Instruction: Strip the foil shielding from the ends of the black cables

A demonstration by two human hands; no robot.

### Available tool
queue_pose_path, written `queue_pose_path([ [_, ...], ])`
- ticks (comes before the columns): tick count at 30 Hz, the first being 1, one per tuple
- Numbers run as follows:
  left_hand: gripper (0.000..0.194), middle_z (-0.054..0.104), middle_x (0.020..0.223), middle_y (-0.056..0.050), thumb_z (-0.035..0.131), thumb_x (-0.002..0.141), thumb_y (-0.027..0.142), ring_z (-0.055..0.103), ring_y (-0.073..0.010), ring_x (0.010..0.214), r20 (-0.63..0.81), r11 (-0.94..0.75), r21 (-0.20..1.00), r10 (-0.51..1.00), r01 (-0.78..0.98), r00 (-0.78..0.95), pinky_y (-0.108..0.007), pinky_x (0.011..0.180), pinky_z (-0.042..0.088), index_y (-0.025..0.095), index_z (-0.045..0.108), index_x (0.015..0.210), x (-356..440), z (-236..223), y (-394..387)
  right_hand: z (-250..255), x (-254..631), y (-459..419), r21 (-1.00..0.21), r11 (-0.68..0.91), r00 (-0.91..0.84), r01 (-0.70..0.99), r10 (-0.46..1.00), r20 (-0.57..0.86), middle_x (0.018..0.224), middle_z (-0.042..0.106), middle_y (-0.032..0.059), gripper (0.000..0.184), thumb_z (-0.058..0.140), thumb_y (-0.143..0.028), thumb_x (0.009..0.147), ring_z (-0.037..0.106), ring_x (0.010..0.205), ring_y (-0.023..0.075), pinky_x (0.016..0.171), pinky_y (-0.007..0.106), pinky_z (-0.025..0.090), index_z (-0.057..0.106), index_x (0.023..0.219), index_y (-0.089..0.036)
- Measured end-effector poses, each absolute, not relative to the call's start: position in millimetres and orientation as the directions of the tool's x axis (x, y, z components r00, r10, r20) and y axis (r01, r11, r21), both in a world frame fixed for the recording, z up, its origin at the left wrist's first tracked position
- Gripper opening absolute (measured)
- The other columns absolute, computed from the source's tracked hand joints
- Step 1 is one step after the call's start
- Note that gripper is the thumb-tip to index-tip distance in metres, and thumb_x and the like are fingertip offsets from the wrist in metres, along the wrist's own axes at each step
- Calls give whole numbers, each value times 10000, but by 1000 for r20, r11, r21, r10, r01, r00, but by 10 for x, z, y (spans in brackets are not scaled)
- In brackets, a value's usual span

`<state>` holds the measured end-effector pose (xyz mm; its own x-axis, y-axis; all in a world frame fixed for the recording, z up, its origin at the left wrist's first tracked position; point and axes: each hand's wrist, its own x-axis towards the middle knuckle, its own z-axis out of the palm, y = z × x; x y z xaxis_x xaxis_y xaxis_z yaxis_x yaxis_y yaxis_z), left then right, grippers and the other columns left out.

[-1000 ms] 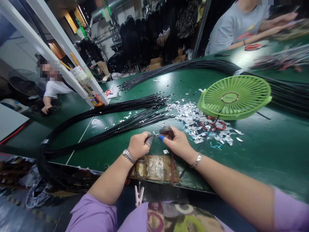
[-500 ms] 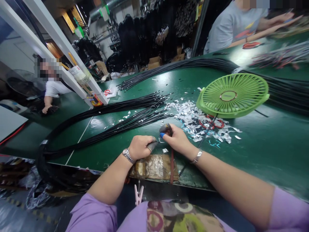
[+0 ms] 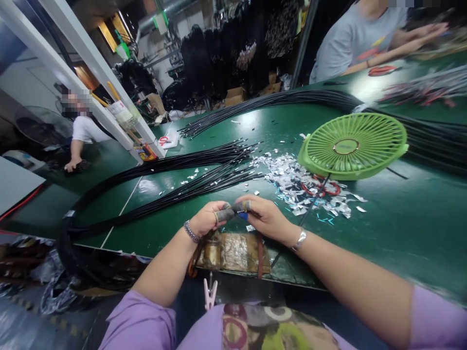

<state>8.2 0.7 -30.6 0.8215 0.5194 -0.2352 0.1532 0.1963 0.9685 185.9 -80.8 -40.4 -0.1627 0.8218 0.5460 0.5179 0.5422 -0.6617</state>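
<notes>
My left hand (image 3: 208, 218) and my right hand (image 3: 263, 216) meet above the near edge of the green table (image 3: 401, 228), fingertips pinched together. Grey finger covers sit on my thumbs and forefingers, and a blue tip shows under the right thumb. Between the fingers is a small piece I cannot make out. A thin black cable (image 3: 310, 206) runs from my right hand toward the fan. Just beyond my hands lie bundles of black cables (image 3: 204, 177) with bared ends. A taped pad (image 3: 233, 253) lies under my wrists.
A green fan (image 3: 352, 146) lies flat at the right, next to a heap of silver foil scraps (image 3: 302, 182). More cable bundles (image 3: 292, 99) cross the far table. One person sits far left, another in grey works at the back right. A clothes peg (image 3: 210, 294) hangs near my lap.
My hands have come together; the left hand rose and turned toward the right, whose fingers now touch the left fingertips. The view shifted slightly.
</notes>
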Motion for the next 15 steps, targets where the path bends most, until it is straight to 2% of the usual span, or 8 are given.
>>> queue_pose_path([
  [2, 542, 369, 396, 94, 738, 594, 638, 218, -18, 325, -251, 203, 964, 487, 171, 836, -182, 347, 125, 149, 516, 665, 67, -316, 18, -362, 1898, -811, -691, 529, -211, 492, 843, 495, 856, 653, 59, 161, 479, -160, 842, 592, 777, 161, 709, 289, 479, 634, 829, -203],
  [5, 538, 377, 425, 81, 740, 598, 628, 248, -22, 367, -242, 151, 969, 420, 195, 875, -183, 376, 165, 134, 534, 644, 53, -311, 22, -301, 1949, -827, -842, 408, -289, 354, 903, 317, 692, 584, 10, 169, 526, -291, 850, 513, 644, 127, 622, 257, 430, 594, 738, -184],
  [8, 513, 451, 503, 43, 749, 610, 593, 351, -48, 464, -195, 22, 980, 330, 199, 924, -189, 458, 288, 112, 573, 621, 53, -286, 15, -283, 1928, -850, -980, 111, -410, 164, 911, 34, 583, 500, -36, 234, 574, -385, 778, 417, 532, 93, 508, 227, 350, 533, 677, -178],
  [10, 482, 495, 555, 22, 734, 639, 573, 405, -73, 529, -163, -74, 979, 295, 192, 942, -204, 523, 348, 108, 605, 631, 57, -273, 18, -294, 1880, -856, -991, -88, -431, 103, 894, -124, 539, 472, -53, 232, 580, -385, 729, 361, 478, 75, 459, 215, 291, 499, 649, -182],
  [12, 461, 510, 577, 15, 705, 672, 566, 423, -88, 560, -130, -162, 969, 312, 188, 941, -214, 556, 369, 115, 617, 640, 58, -270, 33, -312, 1838, -845, -978, -195, -358, 76, 910, -209, 509, 455, -62, 225, 589, -371, 686, 325, 448, 63, 433, 211, 251, 476, 619, -189],
  [15, 447, 508, 581, 12, 664, 707, 564, 421, -97, 571, -77, -271, 944, 376, 189, 923, -218, 572, 376, 124, 611, 644, 52, -277, 67, -328, 1834, -803, -966, -258, -149, 22, 955, -258, 470, 411, -79, 271, 608, -415, 660, 281, 414, 54, 402, 205, 197, 450, 607, -202],
])
